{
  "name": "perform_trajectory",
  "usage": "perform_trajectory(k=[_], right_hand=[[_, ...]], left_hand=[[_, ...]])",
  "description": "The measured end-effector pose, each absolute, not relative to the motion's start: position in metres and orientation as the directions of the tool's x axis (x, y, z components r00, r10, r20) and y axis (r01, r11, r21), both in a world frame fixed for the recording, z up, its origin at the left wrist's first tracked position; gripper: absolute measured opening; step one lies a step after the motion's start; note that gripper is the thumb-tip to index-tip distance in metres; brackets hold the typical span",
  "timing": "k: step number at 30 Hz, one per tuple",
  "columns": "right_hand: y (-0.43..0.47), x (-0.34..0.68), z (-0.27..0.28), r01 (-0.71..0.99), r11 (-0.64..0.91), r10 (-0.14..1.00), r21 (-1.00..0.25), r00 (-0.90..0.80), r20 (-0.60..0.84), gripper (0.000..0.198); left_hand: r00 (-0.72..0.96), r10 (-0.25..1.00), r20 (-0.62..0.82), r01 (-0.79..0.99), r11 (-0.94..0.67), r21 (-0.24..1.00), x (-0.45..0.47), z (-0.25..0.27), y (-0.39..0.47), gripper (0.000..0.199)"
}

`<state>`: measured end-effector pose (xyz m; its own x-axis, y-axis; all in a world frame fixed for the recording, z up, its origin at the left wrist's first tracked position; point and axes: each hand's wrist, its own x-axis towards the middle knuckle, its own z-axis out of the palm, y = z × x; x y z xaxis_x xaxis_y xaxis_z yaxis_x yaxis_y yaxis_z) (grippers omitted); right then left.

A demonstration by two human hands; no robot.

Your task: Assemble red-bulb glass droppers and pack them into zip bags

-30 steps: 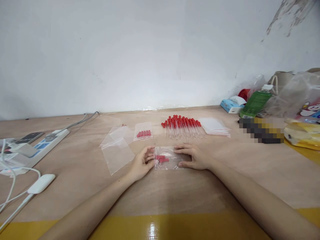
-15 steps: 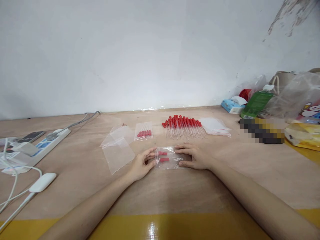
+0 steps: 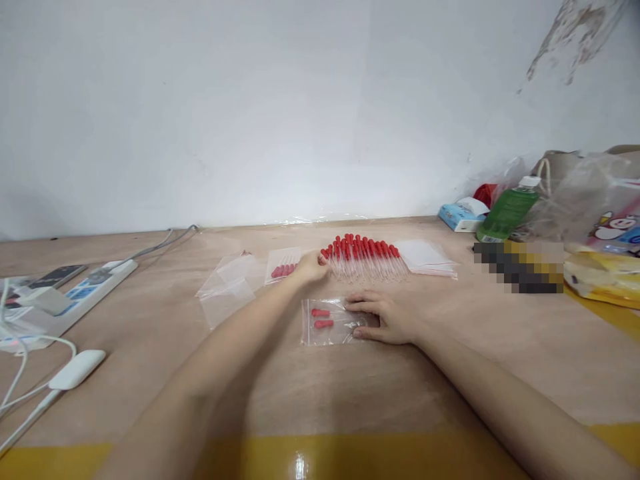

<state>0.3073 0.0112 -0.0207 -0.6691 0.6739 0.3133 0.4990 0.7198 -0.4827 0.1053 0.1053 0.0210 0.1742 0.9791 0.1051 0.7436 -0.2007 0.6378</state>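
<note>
My left hand (image 3: pixel 316 265) reaches forward to the left end of a pile of glass droppers with red rubber bulbs (image 3: pixel 367 252). Its fingertips are closed at the bulb of one outermost dropper, and the hand partly hides it. Nearer to me, a clear zip-lock bag (image 3: pixel 337 337) lies flat with two red-bulbed droppers (image 3: pixel 323 325) inside. My right hand (image 3: pixel 383 319) holds that bag at its right end, thumb at the near edge and fingers at the far edge. A filled bag of several droppers (image 3: pixel 283 270) lies behind my left forearm.
Loose clear bags (image 3: pixel 227 290) lie at the left, partly behind my forearm. A stack of bags (image 3: pixel 427 258) sits right of the pile. Far left are a power strip (image 3: pixel 95 297) and white cables. A tissue pack (image 3: pixel 460 217) and green bottle (image 3: pixel 509 212) stand at the right.
My left hand has let go of the bag's open end and moved forward to the dropper pile. The right hand has stayed on the bag.
</note>
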Motion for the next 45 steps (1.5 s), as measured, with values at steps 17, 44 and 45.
perform_trajectory(k=[17, 44, 45], right_hand=[[0.010, 0.308, -0.018, 0.504, 0.707, 0.681, -0.497, -0.674, 0.285, 0.054], [0.012, 0.308, -0.022, 0.505, 0.692, 0.694, -0.516, -0.662, 0.284, 0.055], [0.012, 0.308, -0.023, 0.504, 0.693, 0.693, -0.515, -0.662, 0.285, 0.055]], left_hand=[[0.164, 0.958, 0.235, 0.283, -0.274, 0.919, 0.050, 0.026, 0.075, 0.086], [0.063, 0.971, 0.230, 0.094, -0.235, 0.967, 0.029, -0.010, 0.000, 0.058], [0.068, 0.970, 0.233, 0.112, -0.240, 0.964, 0.029, -0.011, -0.001, 0.056]])
